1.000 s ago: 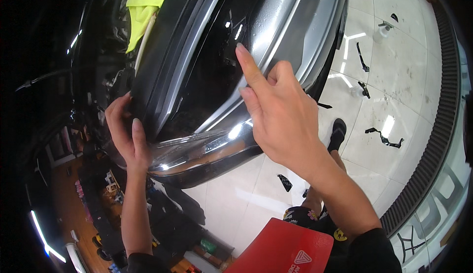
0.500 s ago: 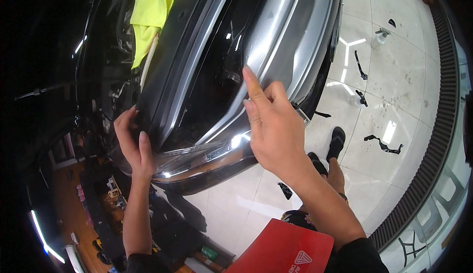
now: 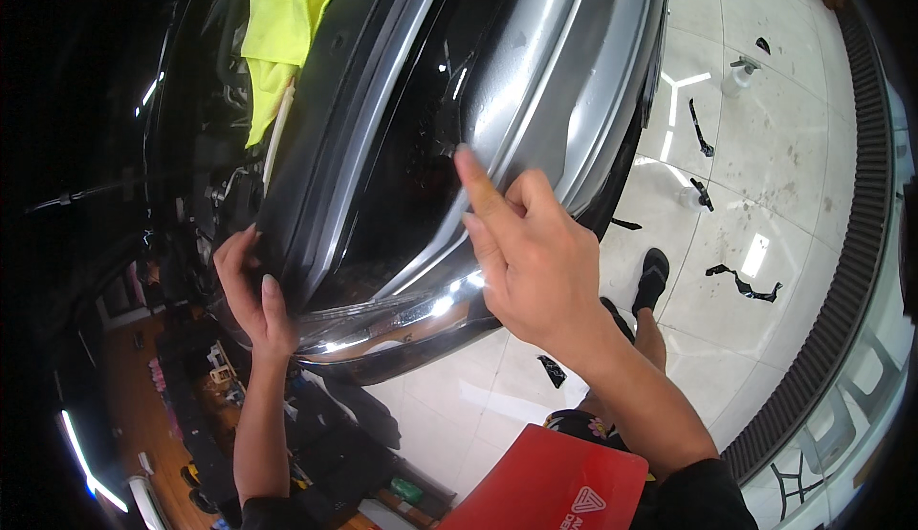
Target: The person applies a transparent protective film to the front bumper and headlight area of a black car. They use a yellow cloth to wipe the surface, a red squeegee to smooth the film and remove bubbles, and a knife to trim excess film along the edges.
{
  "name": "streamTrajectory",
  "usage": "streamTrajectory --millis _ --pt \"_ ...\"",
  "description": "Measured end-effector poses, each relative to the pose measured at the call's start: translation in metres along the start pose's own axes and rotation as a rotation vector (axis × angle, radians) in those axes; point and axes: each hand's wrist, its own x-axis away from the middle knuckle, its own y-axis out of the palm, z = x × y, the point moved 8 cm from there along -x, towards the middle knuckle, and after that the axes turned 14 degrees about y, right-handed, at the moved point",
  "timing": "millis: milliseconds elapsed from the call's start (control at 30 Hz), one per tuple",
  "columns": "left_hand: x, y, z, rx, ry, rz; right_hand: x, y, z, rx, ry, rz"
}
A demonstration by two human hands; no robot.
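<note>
The front end of a dark car [image 3: 320, 109] fills the middle of the view, with a glossy black panel [image 3: 402, 176] bordered by silver trim [image 3: 516, 62]. My right hand [image 3: 535, 253] is over the near end of that trim. Its index finger is stretched out, the tip at the edge between silver and black; the thumb is apart from it and the other fingers are curled. I see nothing held in it. My left hand [image 3: 256, 291] is at the car's near left corner, thumb and fingers apart, its fingertips partly lost against the dark body. Below it runs a shiny chrome-like lower edge [image 3: 382, 339].
A yellow-green cloth [image 3: 287, 33] lies over the engine bay edge. A red flat card [image 3: 555, 487] is at the bottom. Spray bottles [image 3: 738, 76] and black scraps [image 3: 741, 283] are on the tiled floor. A dark cart [image 3: 325, 473] with tools stands lower left; a ribbed strip [image 3: 861, 148] curves at right.
Both hands and the car's front appear slightly lower and further left in the view. The right index finger remains at the silver trim's edge. The floor items look unchanged.
</note>
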Motion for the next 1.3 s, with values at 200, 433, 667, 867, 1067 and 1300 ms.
streamTrajectory --millis 200,433,667,867,1067,1300 --pt "0.003 -0.003 -0.002 0.006 -0.031 0.0 0.002 -0.001 -0.003 -0.052 -0.026 -0.022" --pt "-0.006 0.0 0.001 0.038 -0.028 0.015 0.001 -0.006 0.0 0.021 0.0 0.008" --pt "0.002 -0.004 -0.002 0.011 -0.026 0.0 0.067 -0.11 -0.042 -0.575 -0.171 -0.267" --pt "-0.001 -0.003 -0.001 -0.051 -0.007 -0.046 0.065 -0.105 -0.064 -0.429 -0.294 -0.221" --pt "0.0 0.0 -0.003 -0.045 0.007 -0.066 0.027 -0.021 -0.025 -0.054 0.158 0.005" --pt "-0.001 -0.001 -0.003 -0.011 0.014 -0.051 0.02 -0.001 -0.046 -0.124 0.184 0.128"
